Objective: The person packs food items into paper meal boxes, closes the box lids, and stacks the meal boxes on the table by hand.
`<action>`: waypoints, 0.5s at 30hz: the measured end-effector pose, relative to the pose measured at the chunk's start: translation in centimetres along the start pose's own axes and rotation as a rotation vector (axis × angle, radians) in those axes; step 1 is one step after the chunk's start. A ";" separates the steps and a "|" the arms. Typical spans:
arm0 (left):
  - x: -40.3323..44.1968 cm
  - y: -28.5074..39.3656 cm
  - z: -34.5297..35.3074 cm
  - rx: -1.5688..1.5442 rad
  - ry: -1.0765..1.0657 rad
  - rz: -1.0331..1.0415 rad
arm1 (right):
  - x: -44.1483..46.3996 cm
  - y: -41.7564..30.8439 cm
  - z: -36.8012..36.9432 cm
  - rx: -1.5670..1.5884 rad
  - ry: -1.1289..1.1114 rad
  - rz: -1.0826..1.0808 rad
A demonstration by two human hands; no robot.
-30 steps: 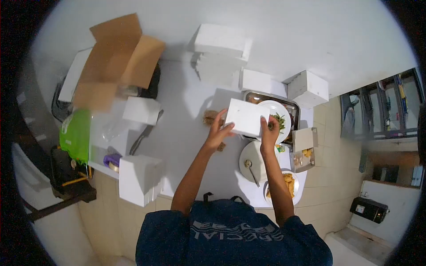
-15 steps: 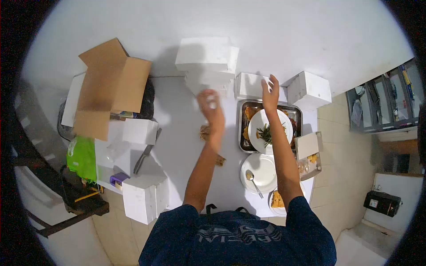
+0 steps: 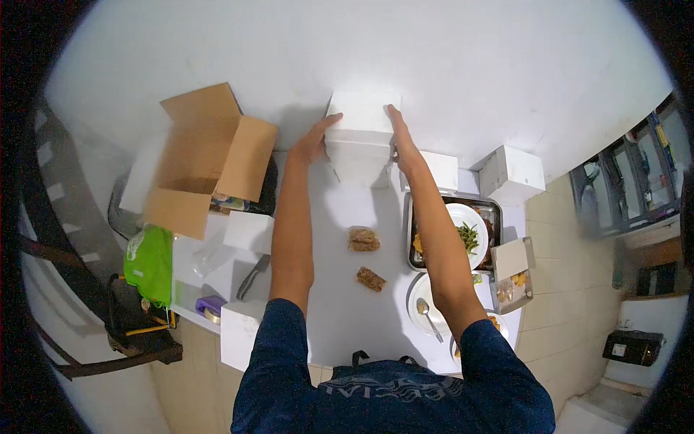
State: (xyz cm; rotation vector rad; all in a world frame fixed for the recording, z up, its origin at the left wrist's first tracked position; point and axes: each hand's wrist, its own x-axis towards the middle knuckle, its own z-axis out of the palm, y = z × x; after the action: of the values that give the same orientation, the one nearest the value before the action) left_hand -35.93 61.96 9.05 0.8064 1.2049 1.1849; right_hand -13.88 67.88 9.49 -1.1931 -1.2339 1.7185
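Observation:
Both my hands press on a stack of white boxes (image 3: 361, 116) against the wall. My left hand (image 3: 316, 139) grips the stack's left side, fingers along the edge near the upper box. On the opposite side, my right hand (image 3: 403, 141) holds the right edge, its fingertips near the top. Below the stack, two brown food pieces (image 3: 363, 239) lie on the white table (image 3: 340, 318), one nearer to me. Right of my right forearm, a metal tray (image 3: 499, 213) carries a white plate (image 3: 463, 211) with green beans.
An opened cardboard carton (image 3: 246, 159) stands at the left, with a knife (image 3: 254, 278) and tape dispenser (image 3: 210, 307) nearby. A plate with a spoon (image 3: 426, 311), an open food box (image 3: 512, 264) and a white box stack (image 3: 512, 175) are at the right.
My hands were raised apart over the table, the left blurred. Now both have come to the sides of the box stack, which stands more neatly aligned. The view has shifted slightly.

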 end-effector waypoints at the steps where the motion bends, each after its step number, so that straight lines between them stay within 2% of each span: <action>1: 0.3 0.0 -0.2 -0.006 -0.003 0.000 | -0.4 -0.2 0.3 0.018 0.017 -0.019; 4: -0.2 0.0 -1.3 -0.077 -0.103 -0.066 | 1.2 0.6 0.5 0.146 -0.055 0.036; 6: 0.7 -2.5 -3.0 0.577 -0.169 0.582 | 0.9 0.4 0.7 0.179 -0.063 0.016; 7: 1.0 -2.9 -3.4 0.564 -0.159 0.569 | 0.5 0.3 0.7 0.217 -0.065 -0.008; 8: 1.2 -2.6 -3.2 0.646 -0.142 0.649 | 0.3 0.5 0.6 0.241 -0.078 -0.015; 9: 1.2 -2.8 -3.1 0.726 -0.115 0.730 | -0.3 1.0 0.0 0.284 -0.054 -0.040; 10: 1.3 -3.4 -3.5 0.708 -0.075 0.723 | -0.9 1.4 -0.3 0.317 0.014 -0.099; 11: 1.1 -4.5 -4.3 0.312 0.149 0.619 | -1.6 1.8 -0.6 0.320 0.214 -0.257; 13: -1.1 -6.9 -4.2 -0.099 0.624 0.610 | -4.7 4.0 -0.1 0.229 0.565 -0.553; 14: -3.2 -7.5 -2.6 -0.110 0.781 0.688 | -7.5 5.5 0.9 0.151 0.596 -0.621; 15: -5.5 -8.1 -0.8 -0.110 0.944 0.757 | -11.0 7.2 2.4 0.026 0.532 -0.642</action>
State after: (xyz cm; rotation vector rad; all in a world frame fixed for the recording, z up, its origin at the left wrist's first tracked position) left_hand -34.41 54.63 2.70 0.6303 1.5990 2.4025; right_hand -12.71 55.02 5.95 -0.9962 -1.0897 0.8718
